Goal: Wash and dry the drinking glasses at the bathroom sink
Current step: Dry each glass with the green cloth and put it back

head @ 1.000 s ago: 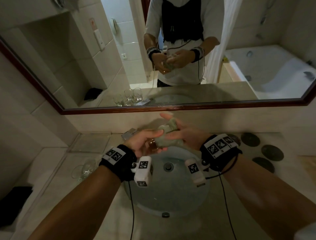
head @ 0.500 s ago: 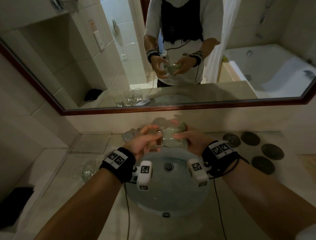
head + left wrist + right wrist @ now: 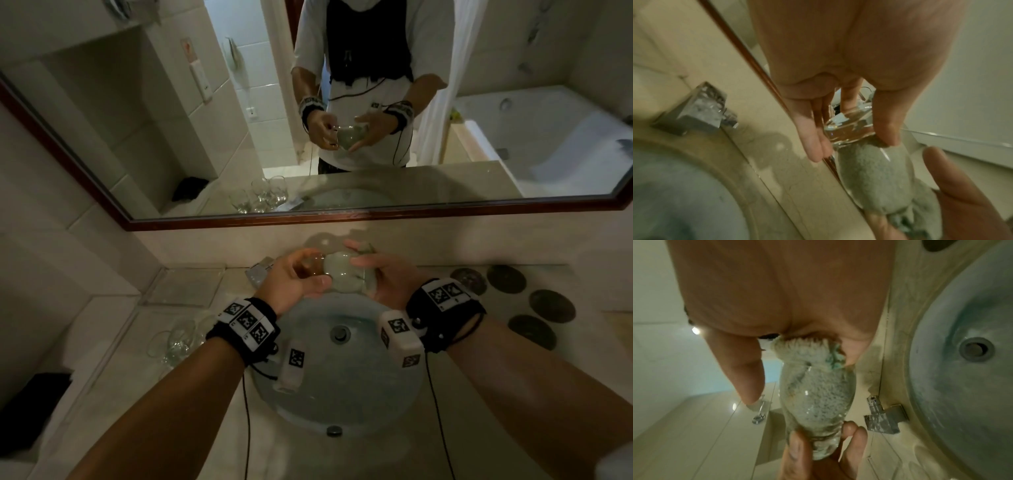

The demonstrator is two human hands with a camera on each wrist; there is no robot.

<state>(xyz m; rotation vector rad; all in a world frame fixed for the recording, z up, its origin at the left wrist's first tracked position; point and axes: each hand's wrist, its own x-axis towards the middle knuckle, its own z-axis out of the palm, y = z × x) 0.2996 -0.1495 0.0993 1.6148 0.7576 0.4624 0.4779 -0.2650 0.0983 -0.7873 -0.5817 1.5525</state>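
A clear drinking glass lies on its side above the back rim of the sink. My left hand pinches its thick base between thumb and fingers. A pale green cloth is stuffed inside the glass and fills the bowl. My right hand grips the bunched end of the cloth at the glass mouth, with one finger lying straight beside the glass.
Several more glasses stand on the counter at the left. A square metal faucet sits behind the basin. Dark round coasters lie on the right. A black item is at lower left. A mirror covers the wall.
The glass has turned from under my right palm to lie sideways between both hands. My right hand has drawn to the glass's right end, and my left now holds the base.
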